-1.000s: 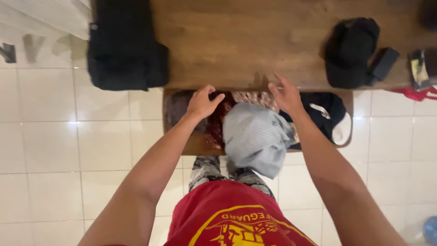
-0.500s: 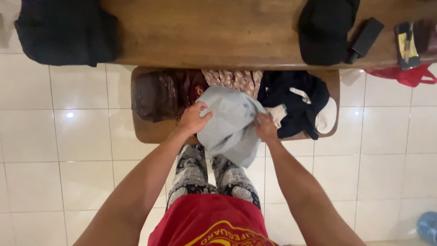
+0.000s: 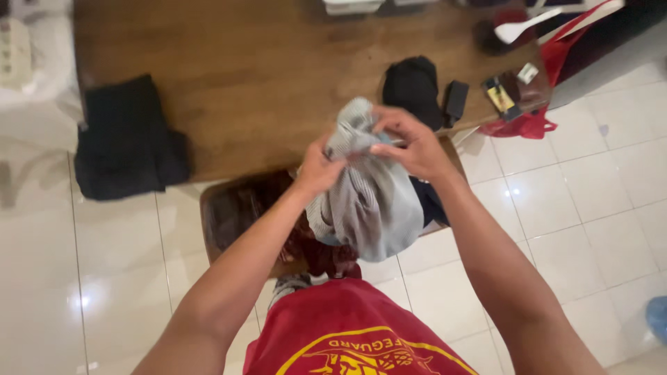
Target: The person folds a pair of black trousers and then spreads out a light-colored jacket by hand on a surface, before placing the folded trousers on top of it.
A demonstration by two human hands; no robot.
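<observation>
- While both hands gripped it, the grey striped cloth (image 3: 368, 201) hung bunched in the air in front of the wooden table (image 3: 264, 83), above the low bench (image 3: 229, 215).
- Far left on the table, a folded black garment (image 3: 128, 139) lay over the near edge.
- Left of the cloth, the left hand (image 3: 318, 168) was closed in a fist on its gathered upper part.
- Just right of it, the right hand (image 3: 410, 142) pinched the top of the cloth between curled fingers and thumb.
- Behind the right hand, on the table, sat a black cap (image 3: 413, 83), with a small black case (image 3: 456, 98) just beside it.
- Further right, at the table's corner, a red bag (image 3: 524, 125) hung off the edge.
- Under the cloth, dark red and dark blue clothes lay heaped on the bench.
</observation>
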